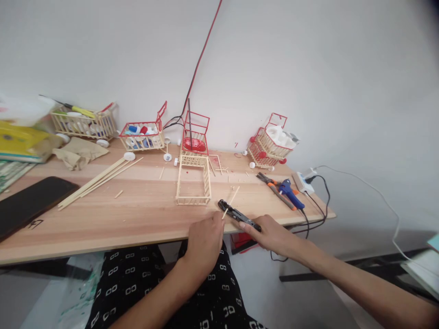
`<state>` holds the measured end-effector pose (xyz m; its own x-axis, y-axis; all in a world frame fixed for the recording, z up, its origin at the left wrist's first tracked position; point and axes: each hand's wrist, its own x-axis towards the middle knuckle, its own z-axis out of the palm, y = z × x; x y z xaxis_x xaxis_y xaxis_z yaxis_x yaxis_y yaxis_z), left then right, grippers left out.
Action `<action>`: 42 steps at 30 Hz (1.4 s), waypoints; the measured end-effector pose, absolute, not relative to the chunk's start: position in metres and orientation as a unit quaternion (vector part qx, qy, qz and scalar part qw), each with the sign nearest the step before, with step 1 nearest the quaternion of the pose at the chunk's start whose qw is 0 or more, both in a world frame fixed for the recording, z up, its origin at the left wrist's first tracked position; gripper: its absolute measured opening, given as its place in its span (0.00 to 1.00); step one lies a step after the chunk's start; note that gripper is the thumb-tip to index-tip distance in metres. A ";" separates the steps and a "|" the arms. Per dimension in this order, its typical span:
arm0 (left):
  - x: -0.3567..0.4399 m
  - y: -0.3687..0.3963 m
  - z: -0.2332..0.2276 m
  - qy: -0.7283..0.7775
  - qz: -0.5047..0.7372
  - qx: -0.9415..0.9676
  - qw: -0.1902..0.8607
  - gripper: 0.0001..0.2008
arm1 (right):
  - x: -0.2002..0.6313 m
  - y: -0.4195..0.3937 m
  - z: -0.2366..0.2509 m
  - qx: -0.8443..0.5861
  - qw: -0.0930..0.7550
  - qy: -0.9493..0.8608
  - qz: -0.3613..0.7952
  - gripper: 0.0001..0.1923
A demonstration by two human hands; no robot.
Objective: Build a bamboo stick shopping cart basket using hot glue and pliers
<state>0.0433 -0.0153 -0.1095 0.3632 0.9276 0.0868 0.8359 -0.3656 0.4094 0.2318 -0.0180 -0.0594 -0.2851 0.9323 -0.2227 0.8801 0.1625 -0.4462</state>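
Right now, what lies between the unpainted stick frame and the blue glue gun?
Head view: a loose stick and scattered offcuts on table, between frame and glue gun.

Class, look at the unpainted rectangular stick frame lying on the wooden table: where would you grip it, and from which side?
Probably pinch the near short wall of the unpainted stick frame from above: it lies flat, open-topped, and that end faces the left hand.

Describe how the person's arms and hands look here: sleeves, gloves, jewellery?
Both arms are bare up to the frame's edge, with no sleeves in view. The left hand and right hand have no gloves, and no rings, watch or bracelet show. The lap below wears black cloth with a white link pattern.
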 end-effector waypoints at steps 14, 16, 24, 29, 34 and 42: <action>0.042 -0.015 -0.110 0.551 0.166 0.806 0.140 0.13 | 0.232 -0.015 -0.064 -0.590 0.049 -0.766 0.251 0.28; 0.042 -0.015 -0.112 0.549 0.171 0.806 0.140 0.13 | 0.232 -0.014 -0.064 -0.598 0.048 -0.759 0.254 0.28; 0.040 -0.013 -0.113 0.559 0.194 0.791 0.156 0.14 | 0.230 -0.007 -0.059 -0.611 0.035 -0.758 0.225 0.30; 0.039 -0.011 -0.113 0.569 0.208 0.779 0.162 0.13 | 0.231 0.002 -0.056 -0.614 0.004 -0.758 0.220 0.31; 0.041 -0.010 -0.113 0.572 0.195 0.783 0.147 0.13 | 0.232 0.004 -0.058 -0.595 0.006 -0.774 0.215 0.31; 0.044 -0.008 -0.112 0.580 0.172 0.787 0.124 0.13 | 0.233 0.009 -0.066 -0.597 -0.011 -0.772 0.219 0.32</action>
